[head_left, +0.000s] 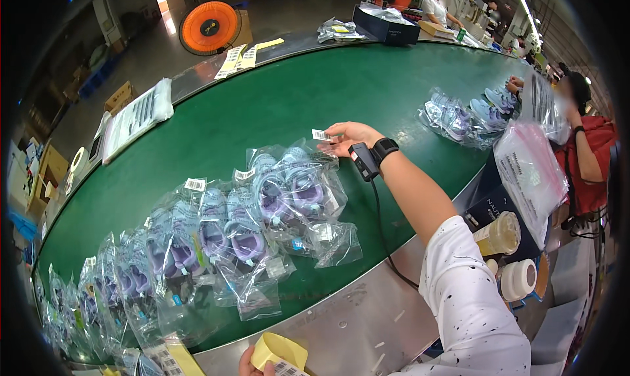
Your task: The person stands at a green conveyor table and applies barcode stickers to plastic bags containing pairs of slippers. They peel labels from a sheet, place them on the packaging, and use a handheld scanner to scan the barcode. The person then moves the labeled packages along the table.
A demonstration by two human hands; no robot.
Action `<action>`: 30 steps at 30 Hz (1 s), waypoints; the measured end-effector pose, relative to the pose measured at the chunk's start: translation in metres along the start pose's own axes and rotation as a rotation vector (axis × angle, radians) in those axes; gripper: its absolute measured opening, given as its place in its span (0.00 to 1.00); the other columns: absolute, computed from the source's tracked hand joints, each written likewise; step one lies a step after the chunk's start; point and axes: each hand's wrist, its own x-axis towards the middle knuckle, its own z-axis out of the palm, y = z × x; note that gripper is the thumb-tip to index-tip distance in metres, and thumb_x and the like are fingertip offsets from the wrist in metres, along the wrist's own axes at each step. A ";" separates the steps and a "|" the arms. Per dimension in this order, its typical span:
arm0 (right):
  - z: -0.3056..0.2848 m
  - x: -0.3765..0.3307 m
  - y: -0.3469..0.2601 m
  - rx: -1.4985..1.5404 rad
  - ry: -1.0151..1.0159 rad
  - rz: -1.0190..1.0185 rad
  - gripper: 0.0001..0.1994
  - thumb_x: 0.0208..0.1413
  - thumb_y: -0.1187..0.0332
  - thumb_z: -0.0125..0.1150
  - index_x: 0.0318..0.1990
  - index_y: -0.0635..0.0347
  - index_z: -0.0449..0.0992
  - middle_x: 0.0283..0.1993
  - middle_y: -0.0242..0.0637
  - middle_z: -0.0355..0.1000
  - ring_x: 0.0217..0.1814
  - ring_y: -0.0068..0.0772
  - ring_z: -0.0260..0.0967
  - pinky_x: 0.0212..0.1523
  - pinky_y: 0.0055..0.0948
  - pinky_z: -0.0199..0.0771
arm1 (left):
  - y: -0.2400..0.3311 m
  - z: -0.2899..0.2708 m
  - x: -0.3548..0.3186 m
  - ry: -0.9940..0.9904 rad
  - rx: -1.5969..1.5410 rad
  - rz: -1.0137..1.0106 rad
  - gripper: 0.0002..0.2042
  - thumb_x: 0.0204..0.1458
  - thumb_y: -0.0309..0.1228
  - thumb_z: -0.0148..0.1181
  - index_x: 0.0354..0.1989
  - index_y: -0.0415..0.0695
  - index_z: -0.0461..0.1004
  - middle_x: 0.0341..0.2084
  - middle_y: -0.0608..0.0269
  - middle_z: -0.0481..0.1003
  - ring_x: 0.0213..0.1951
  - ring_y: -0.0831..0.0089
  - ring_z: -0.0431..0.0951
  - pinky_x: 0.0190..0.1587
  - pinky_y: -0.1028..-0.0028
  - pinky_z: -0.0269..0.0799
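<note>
My right hand (351, 138) reaches over the green belt, its fingertips pinching a small white barcode label (321, 135). Just below the label lies a clear plastic bag holding a pair of blue and lilac children's shoes (289, 185). Low in the picture my left hand (249, 364), partly cut off by the lower edge, grips a looped yellow strip of barcode labels (282, 351). More bagged shoe pairs (177, 244) run in a row to the left, some with white barcode labels (195, 184) on their bags.
The green conveyor belt (367, 80) curves away to the far right. Other bagged shoes (449, 113) sit near a co-worker in red (594, 153). A lidded drink cup (499, 235) and white bottle (518, 279) stand at right. A stack of plastic bags (139, 118) rests on the far edge.
</note>
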 end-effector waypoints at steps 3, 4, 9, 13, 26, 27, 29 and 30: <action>0.000 -0.011 0.005 0.007 -0.036 0.014 0.05 0.61 0.75 0.52 0.40 0.68 0.66 0.46 0.52 0.69 0.50 0.50 0.72 0.46 0.41 0.82 | 0.001 0.004 -0.001 0.000 -0.011 0.003 0.21 0.59 0.23 0.55 0.61 0.36 0.63 0.51 0.53 0.72 0.47 0.68 0.76 0.49 0.73 0.72; -0.004 -0.021 0.006 0.009 -0.082 0.021 0.05 0.61 0.75 0.52 0.40 0.68 0.66 0.46 0.52 0.69 0.50 0.49 0.72 0.47 0.42 0.81 | 0.003 0.006 -0.001 -0.009 -0.008 -0.001 0.21 0.59 0.23 0.55 0.61 0.36 0.63 0.51 0.54 0.72 0.47 0.68 0.76 0.49 0.74 0.72; -0.013 -0.047 0.022 0.154 -0.153 -0.031 0.03 0.61 0.75 0.53 0.39 0.65 0.67 0.47 0.50 0.70 0.51 0.49 0.71 0.52 0.46 0.76 | 0.005 0.012 -0.002 -0.001 0.018 -0.001 0.21 0.59 0.24 0.55 0.61 0.36 0.64 0.51 0.54 0.72 0.47 0.69 0.76 0.48 0.74 0.72; -0.009 -0.037 0.026 0.260 -0.227 -0.126 0.02 0.61 0.76 0.54 0.39 0.64 0.68 0.47 0.51 0.70 0.56 0.50 0.68 0.56 0.45 0.73 | -0.002 0.013 -0.001 -0.023 0.019 0.028 0.20 0.59 0.25 0.56 0.60 0.36 0.65 0.50 0.54 0.72 0.47 0.70 0.76 0.48 0.74 0.72; 0.005 0.015 0.005 -0.323 0.182 -0.088 0.08 0.57 0.76 0.57 0.41 0.74 0.72 0.39 0.48 0.74 0.37 0.33 0.76 0.35 0.25 0.79 | 0.008 0.030 -0.003 0.006 0.064 0.015 0.18 0.59 0.24 0.56 0.58 0.36 0.66 0.46 0.57 0.74 0.42 0.74 0.76 0.43 0.79 0.71; 0.009 0.014 0.001 -0.386 0.214 -0.068 0.08 0.56 0.76 0.58 0.40 0.74 0.72 0.38 0.48 0.74 0.36 0.33 0.76 0.33 0.25 0.79 | 0.007 0.029 -0.003 0.005 0.075 -0.004 0.18 0.59 0.24 0.56 0.58 0.36 0.66 0.46 0.57 0.74 0.42 0.75 0.76 0.43 0.79 0.71; 0.007 0.017 -0.003 -0.442 0.263 -0.048 0.06 0.54 0.77 0.60 0.36 0.73 0.74 0.33 0.46 0.75 0.31 0.30 0.76 0.29 0.25 0.79 | 0.004 0.030 -0.003 -0.005 0.093 -0.042 0.19 0.59 0.24 0.55 0.58 0.36 0.66 0.46 0.58 0.74 0.42 0.75 0.75 0.42 0.79 0.70; 0.005 0.019 -0.006 -0.505 0.255 -0.048 0.05 0.53 0.77 0.61 0.34 0.72 0.74 0.33 0.45 0.75 0.31 0.29 0.76 0.29 0.25 0.79 | 0.004 0.031 -0.003 -0.009 0.092 -0.039 0.19 0.59 0.23 0.55 0.58 0.36 0.66 0.46 0.58 0.74 0.42 0.75 0.75 0.43 0.79 0.70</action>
